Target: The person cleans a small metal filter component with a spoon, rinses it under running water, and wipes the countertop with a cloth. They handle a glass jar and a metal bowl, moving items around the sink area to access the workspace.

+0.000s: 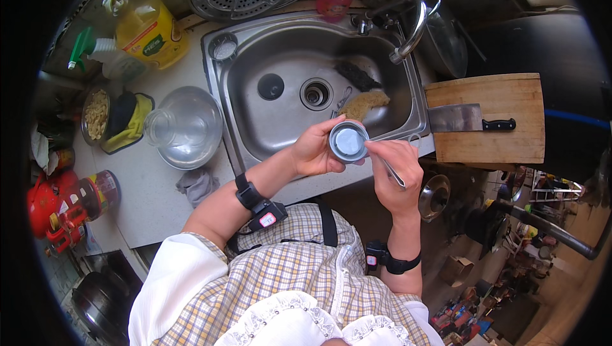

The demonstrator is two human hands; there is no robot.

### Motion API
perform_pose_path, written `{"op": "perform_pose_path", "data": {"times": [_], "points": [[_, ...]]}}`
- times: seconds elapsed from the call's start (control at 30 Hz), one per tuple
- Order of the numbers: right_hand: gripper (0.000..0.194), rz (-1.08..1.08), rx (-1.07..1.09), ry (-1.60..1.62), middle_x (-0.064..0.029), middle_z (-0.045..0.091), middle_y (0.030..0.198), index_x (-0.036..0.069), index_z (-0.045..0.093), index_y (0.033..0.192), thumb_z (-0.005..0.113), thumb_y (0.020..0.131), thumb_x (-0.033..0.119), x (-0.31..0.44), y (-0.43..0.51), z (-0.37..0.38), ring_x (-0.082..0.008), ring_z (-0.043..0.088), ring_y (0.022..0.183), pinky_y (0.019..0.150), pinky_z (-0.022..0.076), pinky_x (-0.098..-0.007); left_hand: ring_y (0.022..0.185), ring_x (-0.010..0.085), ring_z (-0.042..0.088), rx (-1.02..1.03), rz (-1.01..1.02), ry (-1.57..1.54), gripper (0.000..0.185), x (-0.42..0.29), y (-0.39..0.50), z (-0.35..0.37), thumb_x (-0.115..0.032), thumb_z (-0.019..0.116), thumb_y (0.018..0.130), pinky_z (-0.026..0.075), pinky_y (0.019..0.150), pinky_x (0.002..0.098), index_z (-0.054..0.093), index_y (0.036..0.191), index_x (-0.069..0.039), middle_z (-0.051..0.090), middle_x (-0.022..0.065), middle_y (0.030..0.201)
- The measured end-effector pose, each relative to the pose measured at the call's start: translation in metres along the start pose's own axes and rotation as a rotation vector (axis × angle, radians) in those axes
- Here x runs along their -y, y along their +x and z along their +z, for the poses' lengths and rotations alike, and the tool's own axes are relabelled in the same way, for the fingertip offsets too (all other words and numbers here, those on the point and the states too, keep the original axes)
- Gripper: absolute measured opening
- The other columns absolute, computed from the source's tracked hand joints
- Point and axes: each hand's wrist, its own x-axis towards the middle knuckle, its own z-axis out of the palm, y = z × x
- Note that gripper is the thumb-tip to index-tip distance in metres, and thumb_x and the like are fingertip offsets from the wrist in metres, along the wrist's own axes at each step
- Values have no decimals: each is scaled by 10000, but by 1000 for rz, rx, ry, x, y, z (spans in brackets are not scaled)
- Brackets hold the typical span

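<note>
A round blue-grey lid or shallow cup [349,141] is gripped by its side in my left hand [315,150], its hollow face turned up. In my right hand [398,174] is a thin metal utensil [393,173], whose handle end sticks out below the fingers. Its working end is hidden by my fingertips, which are at the lid's right rim. Both hands are over the front edge of a stainless steel sink [267,128]. In the sink are a tan scrubbing pad [366,104], a dark scouring pad [358,76] and a black round stopper [271,86].
A glass bowl [198,130] and a clear jar [160,128] stand left of the sink, near a grey cloth [198,187]. A cleaver [456,118] lies on the wooden cutting board [507,147] at right. The faucet [415,35] arches over the sink's right side.
</note>
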Motion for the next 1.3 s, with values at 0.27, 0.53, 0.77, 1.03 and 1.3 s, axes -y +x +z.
{"op": "perform_pose_path", "data": {"times": [0.27,0.53,0.77,1.03,1.3], "points": [[338,-206,243,-2,-14,673,933,135,705,981,717,666,11,-8,11,-7,-218,621,876,792,426,-342,792,306,688,-41,-151,296,449,-17,-5,-9,-456,360,1000,474,363,228,573,1132,-83,644,221,978],[297,-307,300,-246,-1,659,939,153,677,1011,686,722,87,-12,16,8,-193,609,916,833,423,-345,948,243,674,-149,93,272,372,-18,-11,-15,-338,351,1011,588,584,323,496,1231,-76,633,118,1112],[303,-90,28,-22,-26,682,947,142,688,1021,702,734,43,-21,13,26,-214,631,904,793,423,-344,926,327,635,-2,155,165,495,-28,-17,-16,-400,307,1015,489,514,257,450,1366,-82,631,154,1154],[227,67,-104,6,-37,701,896,122,704,982,689,775,30,-25,-4,32,-212,646,853,744,410,-327,714,181,582,-220,149,262,556,-18,-4,-11,-567,340,983,314,411,182,576,1137,-87,644,98,968],[351,-229,104,146,-46,684,948,151,720,952,720,645,-19,-28,4,12,-240,641,889,809,456,-352,448,150,494,-123,-251,240,673,-16,3,-11,-657,315,938,326,336,170,607,996,-53,620,210,806]]}}
